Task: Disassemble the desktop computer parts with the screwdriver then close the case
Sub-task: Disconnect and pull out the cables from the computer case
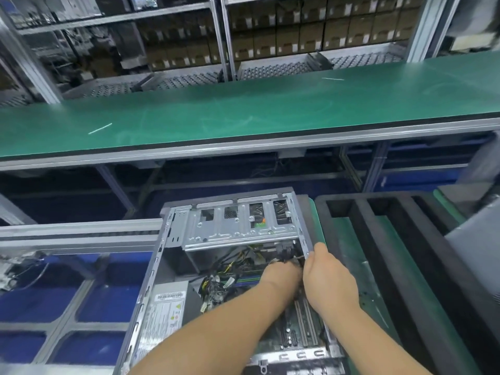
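Evidently the disassembly step is in hand: the open computer case [227,266] lies at six o'clock with its side panel off, nowhere near closing. Both hands reach in under the drive cage [238,226] at its one o'clock corner, the left hand [281,277] and right hand [327,277] curled around dark cables [289,255], fingertips hidden. No screwdriver shows. Next likely calls for a careful connector pull. The power supply label [165,315] is illegible.

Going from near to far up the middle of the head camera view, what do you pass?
Motherboard → hands, left hand beside right hand, reaching among the cables → drive cage → green conveyor belt → shelves of brown boxes.
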### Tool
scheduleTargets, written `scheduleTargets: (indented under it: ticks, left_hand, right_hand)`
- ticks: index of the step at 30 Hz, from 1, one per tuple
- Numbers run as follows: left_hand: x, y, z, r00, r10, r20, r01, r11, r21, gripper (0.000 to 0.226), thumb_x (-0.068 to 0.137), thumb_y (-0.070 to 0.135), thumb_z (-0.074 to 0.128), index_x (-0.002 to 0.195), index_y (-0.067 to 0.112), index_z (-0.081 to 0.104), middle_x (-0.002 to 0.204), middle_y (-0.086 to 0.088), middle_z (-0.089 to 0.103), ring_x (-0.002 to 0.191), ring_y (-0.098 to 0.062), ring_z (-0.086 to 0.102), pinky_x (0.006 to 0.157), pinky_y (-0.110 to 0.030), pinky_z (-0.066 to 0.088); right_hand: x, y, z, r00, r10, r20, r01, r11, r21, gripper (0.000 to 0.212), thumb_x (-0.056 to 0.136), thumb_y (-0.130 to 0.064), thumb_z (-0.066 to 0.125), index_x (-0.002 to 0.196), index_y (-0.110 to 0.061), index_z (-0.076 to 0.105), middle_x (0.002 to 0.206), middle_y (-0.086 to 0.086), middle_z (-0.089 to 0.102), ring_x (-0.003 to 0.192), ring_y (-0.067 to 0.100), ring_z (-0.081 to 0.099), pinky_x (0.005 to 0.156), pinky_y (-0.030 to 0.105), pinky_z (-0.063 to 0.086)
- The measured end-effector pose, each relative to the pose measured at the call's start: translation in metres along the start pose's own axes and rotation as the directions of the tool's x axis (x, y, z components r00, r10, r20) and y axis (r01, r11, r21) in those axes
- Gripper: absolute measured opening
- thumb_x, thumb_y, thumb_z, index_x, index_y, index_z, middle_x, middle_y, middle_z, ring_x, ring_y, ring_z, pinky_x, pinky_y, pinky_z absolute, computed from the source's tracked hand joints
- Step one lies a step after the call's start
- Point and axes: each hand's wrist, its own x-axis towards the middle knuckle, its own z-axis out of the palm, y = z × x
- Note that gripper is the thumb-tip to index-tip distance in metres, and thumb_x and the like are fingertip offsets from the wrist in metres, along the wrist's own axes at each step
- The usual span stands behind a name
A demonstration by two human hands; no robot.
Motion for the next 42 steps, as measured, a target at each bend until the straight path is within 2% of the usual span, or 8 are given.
scheduleTargets:
  ticks: [6, 9, 14, 16, 21, 30, 39, 42]
  left_hand:
    - [-0.002, -0.005, 0.001, 0.999, -0.028, 0.021, 0.028, 1.000, -0.009, 0.040, 0.096, -0.001, 0.052, 0.136, 0.003, 0.054, 0.126, -0.016, 0.067, 0.113, -0.035, 0.066, 0.094, -0.045, 0.052]
    - [-0.003, -0.007, -0.002, 0.999, -0.040, 0.012, 0.040, 0.999, -0.022, 0.041, 0.097, -0.001, 0.052, 0.137, 0.006, 0.053, 0.125, -0.014, 0.068, 0.112, -0.035, 0.066, 0.087, -0.045, 0.054]
    - [-0.007, -0.017, -0.010, 0.999, -0.051, 0.013, 0.052, 0.994, -0.092, 0.060, 0.094, -0.007, 0.050, 0.149, 0.014, 0.042, 0.125, -0.016, 0.065, 0.115, -0.036, 0.062, 0.089, -0.047, 0.053]
    - [-0.010, -0.018, -0.008, 0.997, -0.073, 0.016, 0.075, 0.986, -0.147, 0.056, 0.094, -0.007, 0.050, 0.144, 0.017, 0.049, 0.121, -0.014, 0.067, 0.110, -0.034, 0.065, 0.088, -0.045, 0.055]
    - [-0.020, -0.018, 0.002, 0.988, -0.121, -0.095, 0.100, 0.974, -0.201, 0.065, 0.091, -0.009, 0.050, 0.143, 0.031, 0.052, 0.120, -0.008, 0.066, 0.106, -0.032, 0.067, 0.087, -0.045, 0.057]
    - [-0.016, -0.014, 0.017, 0.941, -0.304, -0.146, 0.244, 0.913, -0.328, 0.031, 0.089, -0.007, 0.052, 0.105, 0.015, 0.066, 0.104, -0.011, 0.068, 0.098, -0.036, 0.067, 0.073, -0.039, 0.050]
    - [-0.009, -0.011, 0.023, 0.942, -0.308, -0.133, 0.260, 0.920, -0.293, 0.041, 0.082, -0.014, 0.054, 0.113, 0.011, 0.065, 0.105, -0.012, 0.068, 0.097, -0.035, 0.069, 0.070, -0.039, 0.050]
    - [-0.007, -0.009, 0.021, 0.960, -0.247, -0.134, 0.214, 0.951, -0.223, 0.044, 0.084, -0.014, 0.055, 0.121, 0.010, 0.062, 0.109, -0.013, 0.066, 0.097, -0.036, 0.069, 0.072, -0.042, 0.054]
  right_hand:
    - [0.002, 0.002, 0.003, 1.000, -0.004, -0.005, 0.004, 1.000, -0.017, 0.017, 0.111, -0.029, 0.028, 0.099, -0.020, 0.036, 0.079, -0.004, 0.053, 0.071, 0.026, 0.056, 0.061, 0.035, 0.041]
    - [0.002, 0.002, 0.003, 1.000, -0.005, -0.006, 0.005, 1.000, -0.002, 0.017, 0.111, -0.027, 0.029, 0.100, -0.019, 0.038, 0.081, -0.001, 0.058, 0.073, 0.028, 0.060, 0.061, 0.036, 0.044]
    - [0.004, 0.000, 0.000, 1.000, -0.008, -0.004, 0.008, 0.999, 0.039, 0.018, 0.111, -0.026, 0.028, 0.102, -0.016, 0.040, 0.083, 0.002, 0.057, 0.074, 0.031, 0.057, 0.060, 0.038, 0.040]
    - [0.005, 0.000, 0.000, 1.000, -0.005, -0.001, 0.005, 0.999, 0.035, 0.020, 0.112, -0.026, 0.028, 0.106, -0.014, 0.042, 0.085, 0.004, 0.057, 0.076, 0.032, 0.057, 0.062, 0.038, 0.039]
    - [0.004, 0.004, 0.002, 1.000, -0.017, -0.005, 0.017, 0.998, 0.066, 0.024, 0.112, -0.026, 0.027, 0.113, -0.012, 0.047, 0.087, 0.006, 0.059, 0.081, 0.035, 0.061, 0.064, 0.040, 0.045]
    - [0.003, 0.007, 0.004, 1.000, 0.000, -0.015, 0.001, 0.995, 0.098, 0.023, 0.112, -0.028, 0.028, 0.107, -0.013, 0.045, 0.084, 0.005, 0.055, 0.077, 0.034, 0.055, 0.063, 0.038, 0.040]
    - [0.002, 0.005, 0.001, 1.000, 0.012, 0.002, -0.012, 0.995, 0.099, 0.021, 0.112, -0.027, 0.026, 0.103, -0.016, 0.041, 0.086, 0.006, 0.057, 0.080, 0.035, 0.060, 0.065, 0.041, 0.047]
    - [0.002, 0.005, 0.001, 1.000, 0.011, 0.013, -0.012, 0.996, 0.093, 0.021, 0.112, -0.027, 0.026, 0.104, -0.015, 0.041, 0.083, 0.005, 0.057, 0.079, 0.034, 0.061, 0.066, 0.042, 0.052]
